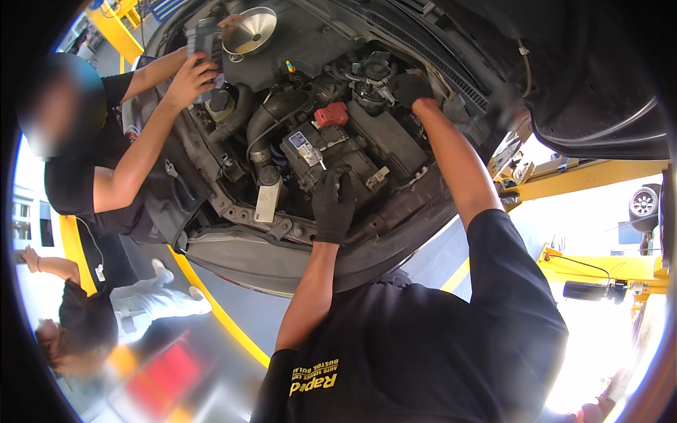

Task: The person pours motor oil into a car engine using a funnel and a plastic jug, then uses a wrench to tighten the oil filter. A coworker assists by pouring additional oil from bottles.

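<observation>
My left hand (333, 206), in a dark glove, is at the near edge of the car battery (330, 156). Its fingers are curled together, and whatever they hold is hidden. Just beyond the fingertips is a small silvery metal piece (309, 155) on the battery top. A red terminal cover (331, 114) sits on the battery's far side. My right hand (412, 89), gloved too, reaches deep into the engine bay beside a round dark part with metal fittings (376, 79). The fingers of that hand are hidden from view.
A co-worker's hand (192, 81) at the left holds a grey bottle (204, 39) beside a metal funnel (252, 32) over the engine cover. Pliers (181, 189) lie on a black cover at the car's front. Yellow lift arms (592, 176) stand at the right.
</observation>
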A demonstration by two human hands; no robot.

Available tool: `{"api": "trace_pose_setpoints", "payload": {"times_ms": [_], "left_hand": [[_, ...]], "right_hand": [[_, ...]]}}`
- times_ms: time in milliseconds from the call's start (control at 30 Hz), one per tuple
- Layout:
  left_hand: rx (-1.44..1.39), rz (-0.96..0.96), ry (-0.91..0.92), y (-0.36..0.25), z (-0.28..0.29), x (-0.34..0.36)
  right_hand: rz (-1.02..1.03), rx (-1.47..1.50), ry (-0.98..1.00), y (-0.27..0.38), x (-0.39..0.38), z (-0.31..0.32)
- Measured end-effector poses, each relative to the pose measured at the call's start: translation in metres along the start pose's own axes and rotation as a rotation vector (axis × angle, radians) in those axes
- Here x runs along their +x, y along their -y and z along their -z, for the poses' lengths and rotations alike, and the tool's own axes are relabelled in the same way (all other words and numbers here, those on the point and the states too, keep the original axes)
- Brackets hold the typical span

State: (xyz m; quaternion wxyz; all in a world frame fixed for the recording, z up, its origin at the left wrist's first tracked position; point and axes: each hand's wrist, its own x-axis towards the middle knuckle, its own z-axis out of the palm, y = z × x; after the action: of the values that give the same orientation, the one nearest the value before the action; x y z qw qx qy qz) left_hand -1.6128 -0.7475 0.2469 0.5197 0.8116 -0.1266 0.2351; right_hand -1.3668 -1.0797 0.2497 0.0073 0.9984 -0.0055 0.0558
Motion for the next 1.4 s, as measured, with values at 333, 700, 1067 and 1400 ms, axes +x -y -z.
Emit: {"api": "trace_pose_setpoints", "payload": {"times_ms": [333, 700, 1067, 1400], "left_hand": [[0.013, -0.010, 0.006, -0.002, -0.004, 0.001], [-0.019, 0.022, 0.053, -0.004, 0.000, 0.001], [0.023, -0.039, 0.018, 0.005, -0.004, -0.003], [-0.004, 0.025, 0.039, 0.003, 0.005, 0.000]], "right_hand": [[-0.036, -0.053, -0.101, 0.006, -0.009, 0.017], [-0.007, 0.046, 0.049, 0.015, -0.015, 0.033], [0.025, 0.047, -0.067, 0.013, -0.008, 0.018], [0.043, 0.081, -0.090, 0.020, -0.013, 0.022]]}}
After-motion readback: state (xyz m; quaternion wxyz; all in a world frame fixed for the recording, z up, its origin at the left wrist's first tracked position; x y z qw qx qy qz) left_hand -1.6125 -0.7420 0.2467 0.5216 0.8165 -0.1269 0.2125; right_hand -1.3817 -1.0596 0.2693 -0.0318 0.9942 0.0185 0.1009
